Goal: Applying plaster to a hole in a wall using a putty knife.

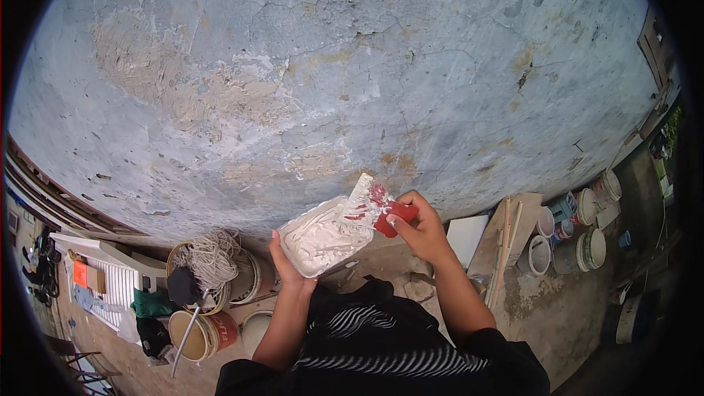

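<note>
My left hand (288, 262) grips the near left side of a shallow white tub (339, 262), its thumb along the rim. Thick off-white putty (317, 237) fills the tub in ridges and swirls. In my right hand (422, 229) is a red putty knife (393, 217), pinched between thumb and fingers. Its blade, smeared with putty, is tilted up over the tub's right end; whether it touches the putty I cannot tell. Beyond both hands stands a weathered blue-grey wall (440, 66), cracked and stained, with a rough beige patch (213, 99) at the left.
At the left are a heap of tangled rope (215, 255) on a bucket, another bucket (192, 337), and a white slatted panel (110, 279). To the right, boards (506, 238) lean near the wall. Several paint buckets (539, 255) stand or lie further right.
</note>
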`<action>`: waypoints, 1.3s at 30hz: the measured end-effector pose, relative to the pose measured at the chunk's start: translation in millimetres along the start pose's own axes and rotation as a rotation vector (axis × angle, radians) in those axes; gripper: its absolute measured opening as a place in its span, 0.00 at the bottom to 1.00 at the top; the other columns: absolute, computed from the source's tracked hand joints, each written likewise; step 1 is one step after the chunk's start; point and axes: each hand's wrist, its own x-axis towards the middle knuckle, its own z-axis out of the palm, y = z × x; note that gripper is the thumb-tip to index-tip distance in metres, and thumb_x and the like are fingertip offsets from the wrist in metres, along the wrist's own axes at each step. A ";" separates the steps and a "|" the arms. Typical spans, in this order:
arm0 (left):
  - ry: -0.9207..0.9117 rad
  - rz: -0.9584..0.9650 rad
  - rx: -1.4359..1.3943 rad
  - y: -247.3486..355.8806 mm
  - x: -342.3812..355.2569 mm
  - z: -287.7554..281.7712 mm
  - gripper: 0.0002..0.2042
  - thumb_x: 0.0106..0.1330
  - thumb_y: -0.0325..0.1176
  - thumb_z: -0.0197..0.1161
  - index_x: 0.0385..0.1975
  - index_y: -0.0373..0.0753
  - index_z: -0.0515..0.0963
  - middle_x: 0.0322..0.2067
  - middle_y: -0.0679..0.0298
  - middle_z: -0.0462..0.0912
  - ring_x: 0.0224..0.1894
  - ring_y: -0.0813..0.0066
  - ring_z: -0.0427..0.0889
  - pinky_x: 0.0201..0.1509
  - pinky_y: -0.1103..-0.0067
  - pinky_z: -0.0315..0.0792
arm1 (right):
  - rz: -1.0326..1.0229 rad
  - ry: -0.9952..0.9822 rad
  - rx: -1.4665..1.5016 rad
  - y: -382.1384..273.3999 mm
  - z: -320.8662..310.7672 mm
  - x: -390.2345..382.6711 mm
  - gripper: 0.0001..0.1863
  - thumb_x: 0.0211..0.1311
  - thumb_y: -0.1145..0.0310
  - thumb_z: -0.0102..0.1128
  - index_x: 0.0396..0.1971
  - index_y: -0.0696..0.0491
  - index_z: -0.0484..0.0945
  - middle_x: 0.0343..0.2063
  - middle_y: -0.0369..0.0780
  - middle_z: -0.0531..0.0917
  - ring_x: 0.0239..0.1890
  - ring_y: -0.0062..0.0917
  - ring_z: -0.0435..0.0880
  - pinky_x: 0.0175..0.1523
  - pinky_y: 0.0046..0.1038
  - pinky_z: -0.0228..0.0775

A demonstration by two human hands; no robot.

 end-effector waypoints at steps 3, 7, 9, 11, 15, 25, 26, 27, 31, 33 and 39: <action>-0.034 -0.054 0.029 7.7 -9.3 11.2 0.39 0.70 0.65 0.42 0.65 0.32 0.67 0.61 0.50 0.75 0.61 0.51 0.76 0.65 0.60 0.70 | -0.125 -0.043 -0.313 -24.0 1.4 1.6 0.09 0.64 0.72 0.63 0.41 0.56 0.77 0.29 0.39 0.83 0.30 0.24 0.81 0.38 0.26 0.72; -0.071 -0.061 0.022 8.8 -13.7 18.6 0.39 0.71 0.64 0.41 0.64 0.32 0.67 0.60 0.50 0.76 0.60 0.53 0.77 0.64 0.61 0.71 | -0.092 -0.022 -0.346 -35.3 9.9 -0.2 0.08 0.62 0.73 0.63 0.40 0.56 0.78 0.29 0.43 0.82 0.31 0.31 0.83 0.39 0.29 0.74; -0.073 -0.038 0.034 7.1 -13.7 21.3 0.39 0.71 0.64 0.40 0.64 0.32 0.67 0.60 0.50 0.76 0.60 0.53 0.77 0.64 0.61 0.71 | -0.128 -0.069 -0.442 -38.3 15.6 -3.2 0.09 0.62 0.75 0.65 0.41 0.57 0.78 0.31 0.42 0.84 0.31 0.26 0.83 0.39 0.27 0.74; -0.037 -0.032 0.040 5.2 -13.5 24.3 0.38 0.71 0.64 0.40 0.64 0.32 0.67 0.59 0.51 0.76 0.60 0.54 0.77 0.64 0.62 0.71 | -0.170 -0.104 -0.446 -36.0 23.6 -7.8 0.09 0.61 0.75 0.64 0.41 0.57 0.79 0.31 0.42 0.84 0.31 0.27 0.84 0.39 0.27 0.74; -0.026 -0.008 0.056 -1.2 -9.6 19.7 0.38 0.71 0.64 0.40 0.64 0.32 0.68 0.59 0.51 0.76 0.60 0.54 0.77 0.64 0.62 0.71 | -0.190 -0.167 -0.389 -36.4 36.4 -17.1 0.09 0.62 0.74 0.64 0.41 0.58 0.79 0.30 0.43 0.83 0.31 0.27 0.83 0.39 0.27 0.74; -0.081 -0.013 0.036 -2.3 -14.5 24.9 0.40 0.71 0.65 0.41 0.65 0.32 0.66 0.61 0.50 0.75 0.61 0.53 0.76 0.65 0.62 0.70 | 0.081 0.024 0.090 -8.1 13.3 -14.1 0.08 0.67 0.74 0.63 0.43 0.57 0.75 0.32 0.33 0.82 0.35 0.12 0.78 0.40 0.20 0.72; -0.084 0.000 0.054 -2.3 -14.5 25.1 0.40 0.70 0.65 0.42 0.65 0.32 0.66 0.61 0.50 0.75 0.62 0.53 0.76 0.66 0.62 0.69 | 0.080 0.056 0.108 -7.3 10.3 -14.1 0.08 0.67 0.75 0.63 0.43 0.57 0.75 0.32 0.34 0.82 0.35 0.12 0.78 0.40 0.20 0.72; -0.084 -0.001 0.054 -2.2 -14.1 24.5 0.40 0.70 0.65 0.42 0.65 0.32 0.66 0.61 0.50 0.75 0.62 0.53 0.76 0.66 0.62 0.69 | 0.075 0.076 0.126 -9.2 8.3 -14.2 0.08 0.67 0.75 0.63 0.42 0.57 0.76 0.32 0.34 0.82 0.34 0.12 0.78 0.40 0.20 0.72; -0.089 0.004 0.059 -1.3 -14.7 24.8 0.40 0.70 0.65 0.42 0.65 0.32 0.66 0.61 0.50 0.74 0.62 0.53 0.75 0.66 0.62 0.69 | 0.104 0.099 0.006 -16.0 -0.2 -15.9 0.07 0.67 0.75 0.62 0.42 0.57 0.76 0.32 0.33 0.82 0.33 0.12 0.77 0.40 0.20 0.71; -0.094 0.003 0.054 -2.0 -14.8 26.2 0.40 0.70 0.65 0.42 0.65 0.32 0.66 0.61 0.50 0.74 0.62 0.53 0.75 0.66 0.62 0.68 | 0.137 0.068 -0.107 -18.7 0.2 -15.9 0.06 0.67 0.75 0.61 0.41 0.56 0.76 0.30 0.33 0.81 0.32 0.12 0.76 0.39 0.20 0.71; -0.089 -0.015 0.059 -3.6 -15.7 32.5 0.40 0.71 0.65 0.41 0.66 0.31 0.65 0.62 0.50 0.74 0.62 0.53 0.75 0.66 0.62 0.68 | 0.167 0.020 0.105 -1.2 11.4 -12.5 0.05 0.69 0.75 0.60 0.42 0.56 0.75 0.35 0.33 0.81 0.37 0.13 0.77 0.44 0.20 0.71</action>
